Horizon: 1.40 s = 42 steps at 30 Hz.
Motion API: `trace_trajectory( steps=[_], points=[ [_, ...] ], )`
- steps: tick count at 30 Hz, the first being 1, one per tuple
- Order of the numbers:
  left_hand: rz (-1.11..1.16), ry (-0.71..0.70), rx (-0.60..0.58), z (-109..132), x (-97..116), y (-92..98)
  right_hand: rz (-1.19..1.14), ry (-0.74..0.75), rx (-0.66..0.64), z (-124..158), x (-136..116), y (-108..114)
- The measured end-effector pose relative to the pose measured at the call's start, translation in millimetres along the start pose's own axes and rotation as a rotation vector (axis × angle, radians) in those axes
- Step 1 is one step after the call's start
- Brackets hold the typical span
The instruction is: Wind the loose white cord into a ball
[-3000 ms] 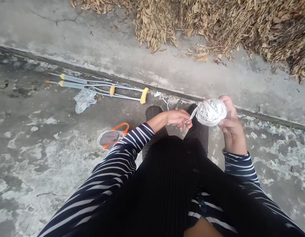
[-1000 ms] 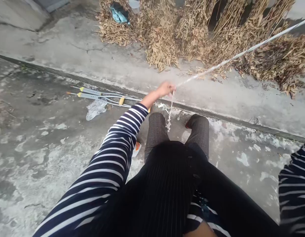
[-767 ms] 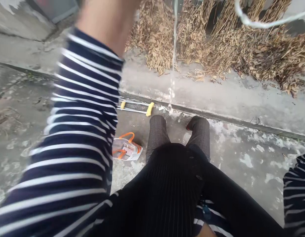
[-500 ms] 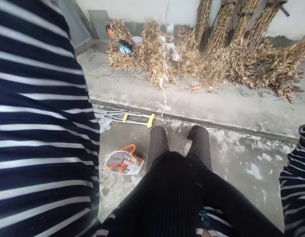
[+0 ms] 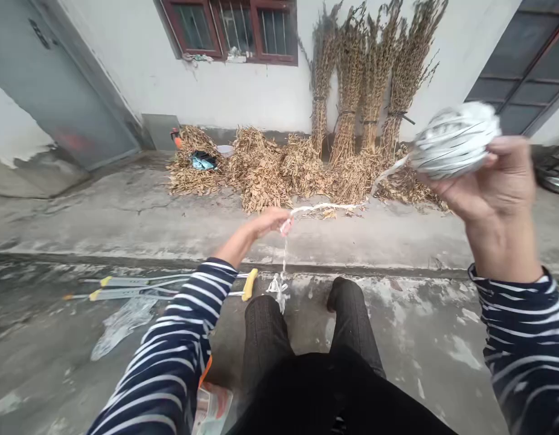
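My right hand (image 5: 492,181) is raised at the right, its fingers wrapped round a ball of white twine (image 5: 458,140) with dark lines across it. From the ball a white strand (image 5: 327,206) runs left to my left hand (image 5: 274,222), which is closed on it in front of me. Below that hand the strand hangs down and ends in a loose, knotted tuft (image 5: 278,285) near my left knee. Both sleeves are striped navy and white.
Bundles of dried stalks (image 5: 349,109) lean on the white wall, with leafy heaps (image 5: 264,169) beside them. Crutches (image 5: 171,287) and a plastic sheet (image 5: 125,323) lie on the ground at the left. A bag (image 5: 211,405) stands by my left leg. A raised concrete ledge (image 5: 171,223) runs across.
Both hands have come into view, the right with the twine ball, the left on its strand. My left arm has lowered from close to the camera. The view has tilted upward.
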<state>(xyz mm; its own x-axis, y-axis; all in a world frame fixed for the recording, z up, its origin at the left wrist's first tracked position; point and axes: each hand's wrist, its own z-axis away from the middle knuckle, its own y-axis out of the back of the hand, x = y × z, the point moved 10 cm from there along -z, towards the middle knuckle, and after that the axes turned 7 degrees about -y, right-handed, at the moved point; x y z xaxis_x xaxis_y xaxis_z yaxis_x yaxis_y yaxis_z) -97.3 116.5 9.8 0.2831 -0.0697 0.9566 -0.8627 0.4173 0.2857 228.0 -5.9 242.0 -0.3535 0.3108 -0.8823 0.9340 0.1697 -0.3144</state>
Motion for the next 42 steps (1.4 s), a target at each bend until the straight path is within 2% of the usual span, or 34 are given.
trace_trajectory(
  steps=[2, 4, 5, 8, 10, 12, 14, 16, 20, 24, 28, 35, 42],
  points=[
    [-0.063, 0.071, 0.068, -13.0, -40.7, -20.7, -0.054, -0.097, -0.025, -5.0, 30.4, -4.7],
    [-0.069, 0.089, 0.122, -21.6, -59.0, -43.2, -0.099, -0.213, 0.011, -5.9, 68.0, -3.2],
    [-0.046, 0.081, 0.150, -23.6, -60.2, -53.7, -0.116, -0.265, 0.030, -4.7, 87.2, -1.6],
    [0.228, -0.062, 0.185, -22.6, -36.0, -84.5, -0.136, -0.394, 0.026, 2.1, 141.0, 1.2],
    [0.500, -0.208, 0.150, -16.4, -9.3, -103.8, -0.141, -0.451, 0.001, 6.8, 171.1, 3.9],
    [0.674, -0.282, 0.094, -8.7, 8.3, -121.9, -0.148, -0.492, -0.016, 11.3, 195.7, 7.9],
    [0.718, -0.281, 0.092, -3.1, 11.7, -135.2, -0.154, -0.525, -0.011, 16.0, 214.7, 12.7],
    [0.677, -0.262, 0.142, 0.3, 7.1, -141.5, -0.150, -0.552, 0.004, 21.3, 228.0, 17.0],
    [0.502, -0.251, 0.269, 7.5, -2.1, -134.9, -0.132, -0.589, -0.003, 33.5, 241.9, 20.2],
    [0.423, -0.186, 0.180, 11.3, -8.0, -133.7, -0.185, -0.632, 0.000, 47.1, 253.2, 22.2],
    [0.423, -0.098, 0.142, 10.9, -25.2, -131.6, -0.279, -0.659, 0.087, 58.3, 263.3, 27.6],
    [0.444, 0.011, 0.245, 6.8, -70.3, -125.8, -0.274, -0.546, 0.091, 64.8, 249.8, 20.6],
    [0.392, 0.110, 0.275, -3.2, -98.5, -127.8, -0.166, -0.508, 0.067, 73.1, 234.8, 7.0]
  ],
)
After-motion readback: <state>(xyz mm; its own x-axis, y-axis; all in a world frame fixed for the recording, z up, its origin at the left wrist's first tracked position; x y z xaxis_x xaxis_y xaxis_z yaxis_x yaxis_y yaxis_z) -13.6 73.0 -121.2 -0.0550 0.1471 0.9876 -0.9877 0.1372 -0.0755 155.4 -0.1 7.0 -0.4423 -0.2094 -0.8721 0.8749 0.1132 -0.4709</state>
